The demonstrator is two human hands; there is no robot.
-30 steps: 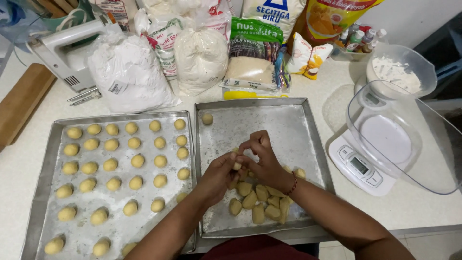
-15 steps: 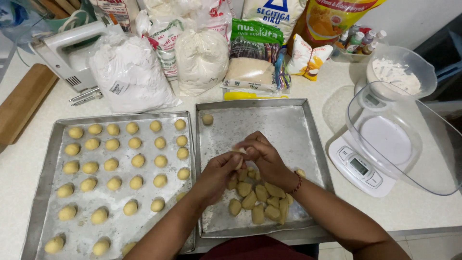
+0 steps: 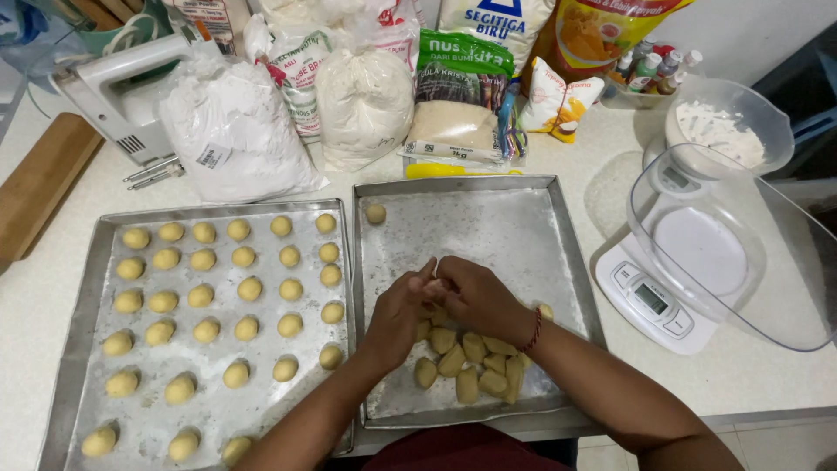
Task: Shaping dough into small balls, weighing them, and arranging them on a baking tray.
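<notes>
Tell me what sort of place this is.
Probably a home kitchen set up for baking. A left tray holds rows of dough balls, a hand mixer and flour bags stand behind, and a kitchen scale sits at the right.

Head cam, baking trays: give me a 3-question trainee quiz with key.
1. True or false: the left tray holds rows of rolled dough balls.
2. Where does the pile of uncut dough pieces lie? A) on the kitchen scale B) at the near end of the right tray C) on the hand mixer
3. Fill in: the left hand and right hand meet over the ____ tray.

Key: 1 true; 2 B; 3 right.
</notes>
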